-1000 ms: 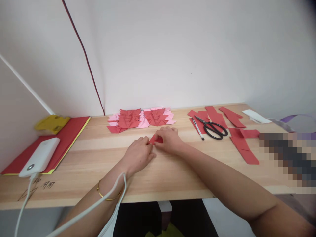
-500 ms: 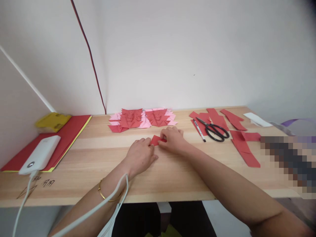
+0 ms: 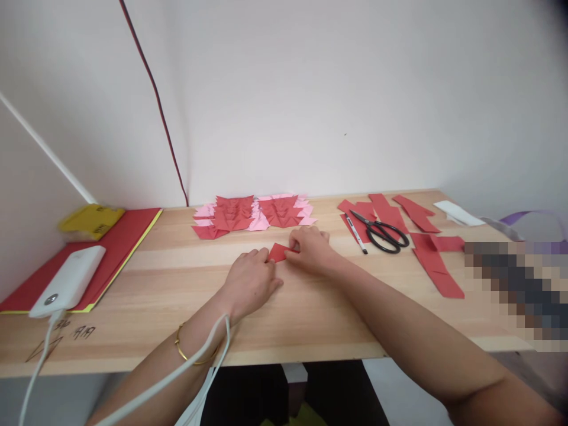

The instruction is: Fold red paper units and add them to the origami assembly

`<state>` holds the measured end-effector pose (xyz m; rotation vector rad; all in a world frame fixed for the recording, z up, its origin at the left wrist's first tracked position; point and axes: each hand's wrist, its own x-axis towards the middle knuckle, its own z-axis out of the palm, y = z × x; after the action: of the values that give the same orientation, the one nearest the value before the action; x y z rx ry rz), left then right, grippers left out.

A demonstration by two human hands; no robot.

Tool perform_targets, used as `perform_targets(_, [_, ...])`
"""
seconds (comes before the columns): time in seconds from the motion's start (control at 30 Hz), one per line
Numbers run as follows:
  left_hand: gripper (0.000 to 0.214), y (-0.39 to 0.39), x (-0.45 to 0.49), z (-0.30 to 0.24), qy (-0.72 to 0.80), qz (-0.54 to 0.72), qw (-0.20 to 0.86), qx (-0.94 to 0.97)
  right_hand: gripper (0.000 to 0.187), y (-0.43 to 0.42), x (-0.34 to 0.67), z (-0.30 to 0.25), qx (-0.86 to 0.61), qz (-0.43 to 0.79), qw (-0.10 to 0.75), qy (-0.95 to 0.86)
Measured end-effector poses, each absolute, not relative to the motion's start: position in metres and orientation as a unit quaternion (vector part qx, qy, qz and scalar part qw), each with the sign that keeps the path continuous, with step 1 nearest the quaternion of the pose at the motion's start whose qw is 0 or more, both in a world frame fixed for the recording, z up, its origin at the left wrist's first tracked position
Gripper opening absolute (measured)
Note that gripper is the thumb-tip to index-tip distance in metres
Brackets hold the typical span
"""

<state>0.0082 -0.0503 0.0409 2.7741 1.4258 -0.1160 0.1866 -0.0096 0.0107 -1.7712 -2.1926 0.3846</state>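
Paper piece [image 3: 278, 252], red, lies on the counter [image 3: 310, 322]. Right hand [image 3: 312, 251] pinches its right end; left hand [image 3: 251, 278] contacts its left edge, grip not discernible. Scissors [image 3: 371, 223] lie rightward.

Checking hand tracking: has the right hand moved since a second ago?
Yes, slightly: the right hand has shifted rightward, closer to the stationary black-handled scissors.

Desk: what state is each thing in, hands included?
Red piece: partly hidden by fingers
Left hand: touching it
Right hand: touching it
Folded pieces: in overlapping rows
Strips: loose, some overlapping
Scissors: lying down, blades look closed
Pen: lying flat
Power bank: cable plugged in
Red sheets: lying flat
Yellow packet: on the sheets
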Motion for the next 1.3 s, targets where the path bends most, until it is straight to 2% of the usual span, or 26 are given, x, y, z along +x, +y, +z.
perform_targets(0.1, [0.029, -0.05, 0.008, 0.041, 0.46, -0.037, 0.011, 0.887, 0.02, -0.016, 0.174, 0.01, -0.596, 0.134, 0.139, -0.78])
perform_targets(0.43, [0.032, -0.049, 0.006, 0.042, 0.459, -0.038, 0.012, 0.888, 0.01, -0.005, 0.203, 0.018, -0.625, 0.17, 0.09, -0.756])
perform_targets(0.63, [0.03, -0.048, 0.008, 0.04, 0.448, -0.037, -0.004, 0.893, 0.005, -0.002, 0.204, 0.019, -0.626, 0.183, 0.097, -0.752])
perform_targets(0.83, [0.03, -0.049, 0.007, 0.038, 0.454, -0.021, -0.002, 0.891, 0.012, -0.001, 0.206, 0.018, -0.628, 0.197, 0.12, -0.743])
perform_targets(1.03, [0.028, -0.047, 0.01, 0.033, 0.445, 0.029, 0.043, 0.894, 0.012, 0.001, 0.207, 0.015, -0.625, 0.192, 0.122, -0.747])
perform_targets(1.17, [0.035, -0.044, 0.016, 0.032, 0.447, 0.034, 0.029, 0.893, 0.012, 0.001, 0.207, 0.016, -0.621, 0.193, 0.117, -0.751])
perform_targets(1.3, [0.031, -0.043, 0.017, 0.032, 0.44, 0.023, 0.018, 0.897, 0.011, 0.001, 0.207, 0.018, -0.62, 0.199, 0.118, -0.75])
